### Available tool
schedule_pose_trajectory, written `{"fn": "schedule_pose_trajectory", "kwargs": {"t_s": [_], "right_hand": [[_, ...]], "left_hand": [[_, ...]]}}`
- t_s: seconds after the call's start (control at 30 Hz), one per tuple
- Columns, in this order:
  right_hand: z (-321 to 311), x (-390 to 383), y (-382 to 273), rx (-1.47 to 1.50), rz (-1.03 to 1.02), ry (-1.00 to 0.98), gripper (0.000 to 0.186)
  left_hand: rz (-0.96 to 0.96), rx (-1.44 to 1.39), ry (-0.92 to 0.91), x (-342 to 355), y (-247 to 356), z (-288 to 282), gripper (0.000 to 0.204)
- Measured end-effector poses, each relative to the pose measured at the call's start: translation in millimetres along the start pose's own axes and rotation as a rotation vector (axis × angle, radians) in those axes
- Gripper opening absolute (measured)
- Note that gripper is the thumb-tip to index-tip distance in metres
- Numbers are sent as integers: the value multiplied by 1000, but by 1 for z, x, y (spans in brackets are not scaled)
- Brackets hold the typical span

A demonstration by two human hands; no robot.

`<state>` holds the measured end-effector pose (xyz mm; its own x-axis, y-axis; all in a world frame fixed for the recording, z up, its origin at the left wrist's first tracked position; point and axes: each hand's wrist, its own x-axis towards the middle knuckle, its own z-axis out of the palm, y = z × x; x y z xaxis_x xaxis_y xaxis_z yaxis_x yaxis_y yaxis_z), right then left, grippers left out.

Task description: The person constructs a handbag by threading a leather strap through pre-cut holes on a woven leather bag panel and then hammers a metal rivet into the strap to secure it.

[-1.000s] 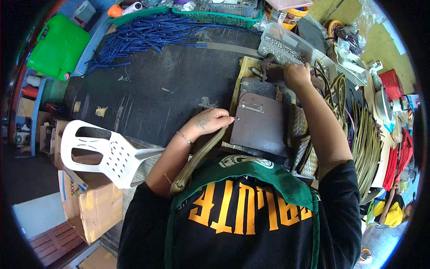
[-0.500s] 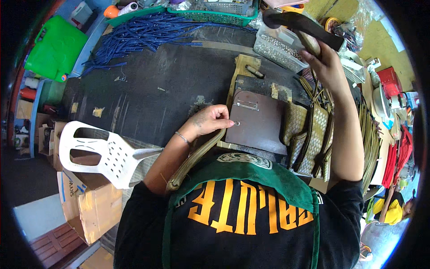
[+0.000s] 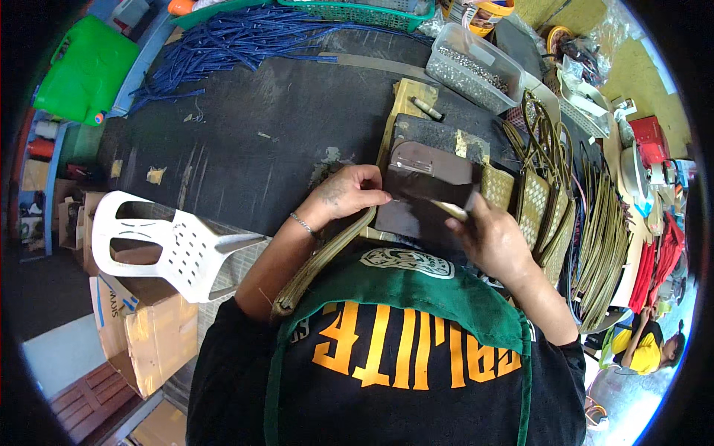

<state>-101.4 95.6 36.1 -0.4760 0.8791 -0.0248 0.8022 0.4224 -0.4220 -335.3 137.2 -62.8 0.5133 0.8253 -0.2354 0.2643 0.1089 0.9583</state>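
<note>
My right hand [image 3: 497,236] grips a hammer by its pale wooden handle [image 3: 451,209]. The dark, motion-blurred hammer head is low over a brown board [image 3: 401,218], close to my left fingertips; whether it touches cannot be told. My left hand [image 3: 343,195] pinches thumb and finger together at the board's left edge. A small metal fitting [image 3: 395,198] shows at those fingertips, partly hidden. Below that hand, a thick olive-gold strap or bundle of straps [image 3: 323,264] runs along my left forearm.
Woven gold pouches [image 3: 532,201] and many hanging straps [image 3: 602,230] lie to the right. Behind stand a clear tub of small metal parts [image 3: 476,70] and a heap of blue cords [image 3: 230,56]. A white plastic chair [image 3: 186,249] is at left. Another person [image 3: 641,349] sits far right.
My right hand has swung the hammer down and left, from raised at the upper right to just over the board. My left hand stays nearly in place, still pinching.
</note>
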Motion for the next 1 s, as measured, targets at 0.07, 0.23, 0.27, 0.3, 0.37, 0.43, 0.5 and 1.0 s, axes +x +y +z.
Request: {"fn": "schedule_pose_trajectory", "kwargs": {"t_s": [0.07, 0.23, 0.27, 0.3, 0.37, 0.43, 0.5, 1.0], "right_hand": [[2, 3, 1, -50, -4, -68, 29], [-10, 7, -5, 77, 74, 21, 27], [-13, 6, -7, 20, 60, 27, 27], [-9, 5, -5, -7, 26, 23, 27], [5, 3, 2, -51, -38, -8, 28], [6, 2, 0, -49, -19, -8, 29], [7, 2, 0, -56, -12, -26, 29], [10, 2, 0, 20, 63, -24, 27]], "left_hand": [[6, 75, 22, 0, 0, 1, 14], [28, -92, 13, -3, -6, 3, 15], [27, -93, 9, -3, -5, 3, 15], [21, -37, 26, -4, -2, 3, 15], [16, 17, 40, -3, 0, 3, 15], [-14, -6, 38, -2, 0, 4, 16], [-29, 44, 31, -2, -1, 1, 17], [-26, 248, -37, -4, 10, -5, 21]]}}
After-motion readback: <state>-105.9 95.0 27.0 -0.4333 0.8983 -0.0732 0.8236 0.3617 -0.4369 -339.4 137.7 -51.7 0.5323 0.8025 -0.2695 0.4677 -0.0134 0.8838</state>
